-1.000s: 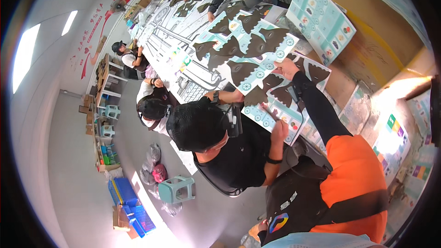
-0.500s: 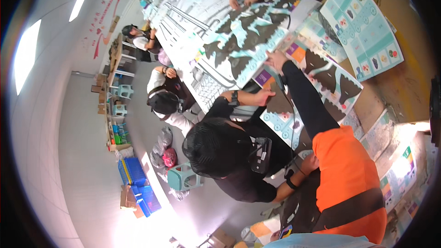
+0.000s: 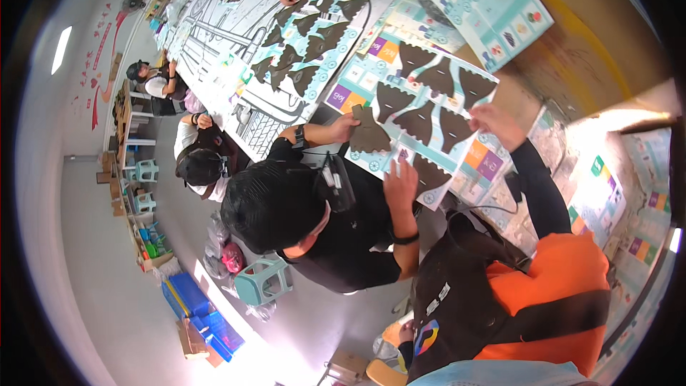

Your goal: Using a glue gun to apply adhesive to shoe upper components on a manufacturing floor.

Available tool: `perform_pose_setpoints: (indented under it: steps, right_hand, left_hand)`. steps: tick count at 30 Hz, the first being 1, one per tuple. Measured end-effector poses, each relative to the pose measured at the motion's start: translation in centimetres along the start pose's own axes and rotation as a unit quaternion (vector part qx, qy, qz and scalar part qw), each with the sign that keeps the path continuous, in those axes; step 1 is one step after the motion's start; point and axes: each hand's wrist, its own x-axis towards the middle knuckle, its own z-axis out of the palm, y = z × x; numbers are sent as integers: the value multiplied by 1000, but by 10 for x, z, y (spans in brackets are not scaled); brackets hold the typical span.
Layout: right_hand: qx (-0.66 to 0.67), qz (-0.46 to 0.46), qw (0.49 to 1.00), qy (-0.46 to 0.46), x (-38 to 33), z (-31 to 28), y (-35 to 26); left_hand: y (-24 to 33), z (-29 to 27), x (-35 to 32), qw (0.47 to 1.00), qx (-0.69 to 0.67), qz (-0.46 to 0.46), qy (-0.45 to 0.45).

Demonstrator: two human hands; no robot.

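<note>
The light is bright, with strong white glare on the floor [image 3: 289, 347] and on a sheet [image 3: 600, 186] at right. Straight lines bend, and corners are black.

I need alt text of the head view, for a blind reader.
The wearer's right hand is at the edge of a printed sheet bearing dark scalloped pieces. A nearby co-worker holds another piece; more people line the table.
</note>
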Motion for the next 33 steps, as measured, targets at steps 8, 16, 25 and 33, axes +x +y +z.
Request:
perform_pose_setpoints:
  steps: [8, 16, 25, 33]
  right_hand:
    - [38, 41, 998, 11, -226, 6, 105]
    - [7, 51, 998, 29, -410, 40, 198]
    - [64, 62, 987, 136, -552, -1, 253]
    - [-61, 134, 985, 85, -519, -46, 283]
  left_hand:
    - [-143, -24, -226, 677, -438, -564, -178]
    - [-203, -5, -266, 764, -343, -477, -267]
    - [-180, 51, -357, 669, -274, -275, -634]
    - [-106, 72, -260, 825, -229, -369, -363]
